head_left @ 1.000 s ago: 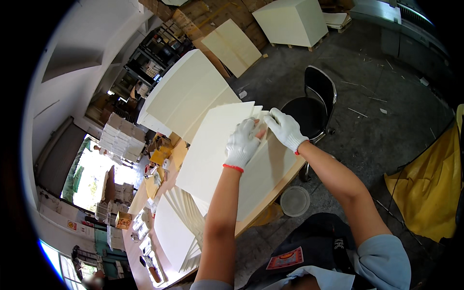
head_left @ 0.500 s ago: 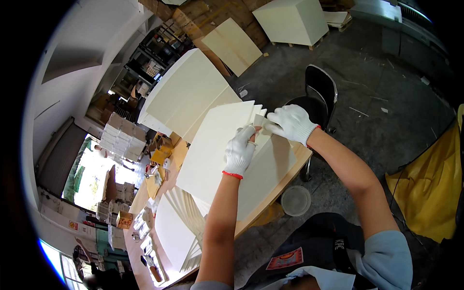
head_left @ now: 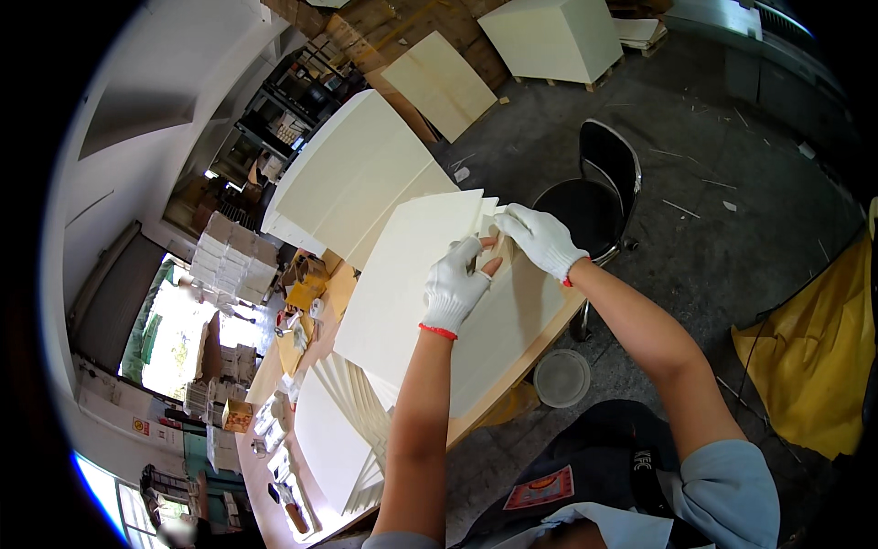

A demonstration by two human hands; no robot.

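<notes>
left hand [head_left: 455,288] pinning large cream paper sheet stack [head_left: 412,274] flat on wooden bench [head_left: 512,366]; right hand [head_left: 541,240] grip pinching stack corner, fingers closed, to separate sheets.

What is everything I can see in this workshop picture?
cream sheets: one stack, cream, on the table under both hands
fanned sheets: one spread, cream, nearer table end
large sheet pile: one, cream, beyond the table
table: one, wooden, centre
chair: one, black, past the table
round lid: one, pale, on the floor
yellow cloth: one, right
left hand: white glove, on the stack
right hand: white glove, pinching the sheets' far corner
</notes>
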